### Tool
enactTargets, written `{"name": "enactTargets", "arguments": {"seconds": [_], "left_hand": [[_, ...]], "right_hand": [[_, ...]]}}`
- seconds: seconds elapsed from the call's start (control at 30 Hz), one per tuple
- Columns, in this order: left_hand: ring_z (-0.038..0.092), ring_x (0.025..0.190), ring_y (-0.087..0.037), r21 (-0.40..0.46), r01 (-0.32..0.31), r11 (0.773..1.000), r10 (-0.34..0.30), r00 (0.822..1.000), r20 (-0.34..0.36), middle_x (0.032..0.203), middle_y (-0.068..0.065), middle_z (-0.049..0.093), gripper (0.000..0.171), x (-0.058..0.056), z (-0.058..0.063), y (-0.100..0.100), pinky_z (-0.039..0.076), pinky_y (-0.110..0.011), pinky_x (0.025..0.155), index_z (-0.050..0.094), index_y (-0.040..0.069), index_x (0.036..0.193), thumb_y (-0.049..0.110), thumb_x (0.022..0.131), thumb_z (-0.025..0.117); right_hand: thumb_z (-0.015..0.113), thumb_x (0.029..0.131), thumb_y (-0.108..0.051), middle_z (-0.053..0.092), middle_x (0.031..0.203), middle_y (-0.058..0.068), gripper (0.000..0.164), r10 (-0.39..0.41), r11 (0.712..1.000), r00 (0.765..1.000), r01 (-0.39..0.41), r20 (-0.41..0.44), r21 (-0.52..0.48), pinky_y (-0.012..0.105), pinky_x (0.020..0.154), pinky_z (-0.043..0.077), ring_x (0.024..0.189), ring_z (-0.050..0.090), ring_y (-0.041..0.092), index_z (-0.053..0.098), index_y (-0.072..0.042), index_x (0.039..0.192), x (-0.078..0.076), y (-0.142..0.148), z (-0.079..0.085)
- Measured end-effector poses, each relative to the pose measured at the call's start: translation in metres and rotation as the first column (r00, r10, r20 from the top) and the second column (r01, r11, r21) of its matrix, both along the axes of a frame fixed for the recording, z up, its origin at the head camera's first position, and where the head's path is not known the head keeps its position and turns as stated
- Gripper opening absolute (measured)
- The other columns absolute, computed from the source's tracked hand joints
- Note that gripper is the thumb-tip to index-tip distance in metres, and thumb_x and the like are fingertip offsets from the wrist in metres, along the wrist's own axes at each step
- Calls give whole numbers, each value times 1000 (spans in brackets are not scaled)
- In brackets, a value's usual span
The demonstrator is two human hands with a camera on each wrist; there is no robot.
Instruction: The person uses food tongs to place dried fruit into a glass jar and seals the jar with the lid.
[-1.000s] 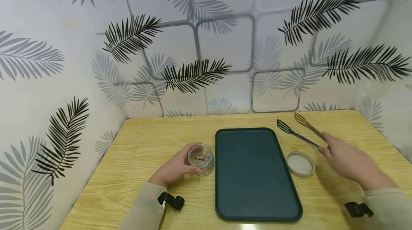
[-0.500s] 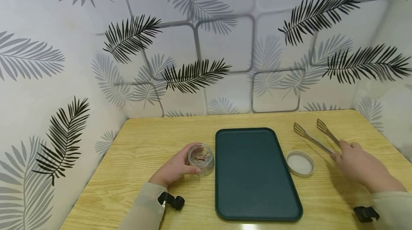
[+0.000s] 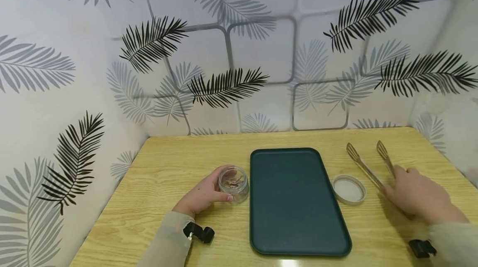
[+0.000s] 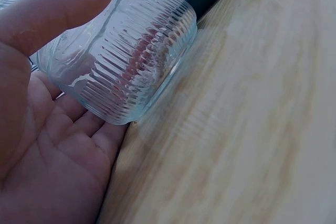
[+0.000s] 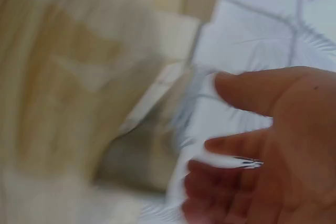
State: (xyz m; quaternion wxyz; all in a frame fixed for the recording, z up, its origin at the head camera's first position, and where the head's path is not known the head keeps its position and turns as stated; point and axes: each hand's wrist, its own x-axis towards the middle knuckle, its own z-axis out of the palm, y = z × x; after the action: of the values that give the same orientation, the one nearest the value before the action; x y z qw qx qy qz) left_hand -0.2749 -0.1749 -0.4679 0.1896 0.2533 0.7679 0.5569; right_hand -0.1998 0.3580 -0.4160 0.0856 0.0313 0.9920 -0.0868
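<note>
My left hand (image 3: 204, 194) grips a small clear glass jar (image 3: 239, 192) on the table, its fingers behind and its thumb across the near side. Ribbed glass and small reddish-brown pieces inside the jar (image 4: 142, 56) show in the left wrist view. On the right, metal tongs (image 3: 367, 170) with slotted tips lie on the table, their arms spread apart. Over their rear part is my right hand (image 3: 420, 195), which hides some of them. The right wrist view shows that hand (image 5: 294, 145) with thumb and fingers apart, beside the blurred tongs (image 5: 144, 145).
A dark green rectangular tray (image 3: 295, 204) lies between the hands. Just right of it is a round pale lid (image 3: 349, 190). The wooden table (image 3: 179, 159) ends at a leaf-patterned wall (image 3: 261, 105) at the back.
My right hand has moved right and toward me with the tongs, which now rest on the table with the fingers off them. The left hand and jar have stayed in place.
</note>
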Motion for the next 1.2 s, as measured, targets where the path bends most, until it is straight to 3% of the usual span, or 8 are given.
{"name": "enactTargets", "arguments": {"seconds": [0.1, 0.23, 0.37, 0.43, 0.57, 0.8, 1.0, 1.2], "left_hand": [[45, 137, -22, 0, -2, 1000, 2, 1000, 0, 155, -3, 43, 84, 0, -1, -1, 36, -38, 108, 36, 22, 155, 9, 86, 81], [46, 136, -22, 4, 0, 1000, 0, 1000, 0, 155, -2, 43, 84, -1, -1, -1, 37, -35, 107, 36, 22, 155, 10, 85, 81], [46, 136, -22, -4, -3, 1000, 3, 1000, -2, 154, -2, 43, 83, -1, -1, -1, 37, -36, 108, 37, 23, 154, 10, 85, 82], [46, 136, -22, -8, -6, 1000, 6, 1000, -4, 154, -2, 44, 83, -1, 0, -1, 36, -38, 109, 37, 23, 154, 10, 85, 82], [46, 136, -22, -8, -7, 1000, 7, 1000, -5, 154, -2, 44, 83, -1, 0, 0, 35, -41, 110, 37, 23, 154, 9, 85, 82], [45, 137, -22, 1, 6, 1000, -6, 1000, -3, 154, -2, 43, 84, -1, 0, -2, 37, -35, 108, 36, 22, 155, 9, 85, 82], [48, 134, -22, 16, 10, 1000, -10, 1000, 10, 154, -2, 44, 84, -2, -1, -2, 39, -30, 104, 36, 23, 154, 9, 85, 82], [47, 134, -22, 10, 9, 1000, -9, 1000, 8, 154, -2, 43, 84, -2, -2, -2, 39, -31, 105, 36, 23, 155, 10, 85, 82]], "right_hand": [[58, 100, -33, 59, 114, 35, 59, 78, 996, 993, -82, -92, -39, 63, 75, 48, 98, 61, 52, 50, 14, 135, 2, -13, 4], [56, 99, -14, 66, 112, 30, 42, 222, 969, 969, -231, -104, -85, 58, 78, 49, 96, 66, 42, 56, 15, 130, 3, -29, 3], [58, 93, -4, 69, 91, 19, 15, 303, 950, 947, -308, -110, -40, 56, 75, 52, 86, 68, 39, 65, 6, 101, 0, -37, -6], [57, 91, -1, 66, 81, 9, 7, 318, 945, 942, -324, -105, -38, 51, 68, 51, 75, 65, 29, 63, -1, 90, -3, -40, -9], [61, 84, 1, 64, 82, 4, 15, 304, 946, 950, -310, -72, -95, 43, 65, 47, 71, 56, 18, 66, 2, 99, -9, -43, -9], [65, 84, -3, 66, 95, 10, 53, 249, 934, 968, -245, -18, -261, 43, 70, 47, 82, 58, 23, 50, 15, 131, -12, -38, -3], [69, 84, -6, 66, 98, 9, 65, 259, 920, 966, -252, -19, -301, 42, 72, 47, 83, 58, 21, 43, 19, 139, -13, -35, -2], [74, 81, -10, 65, 98, 11, 69, 277, 914, 957, -291, -89, -282, 43, 74, 47, 87, 57, 24, 45, 22, 135, -15, -36, -8]]}}
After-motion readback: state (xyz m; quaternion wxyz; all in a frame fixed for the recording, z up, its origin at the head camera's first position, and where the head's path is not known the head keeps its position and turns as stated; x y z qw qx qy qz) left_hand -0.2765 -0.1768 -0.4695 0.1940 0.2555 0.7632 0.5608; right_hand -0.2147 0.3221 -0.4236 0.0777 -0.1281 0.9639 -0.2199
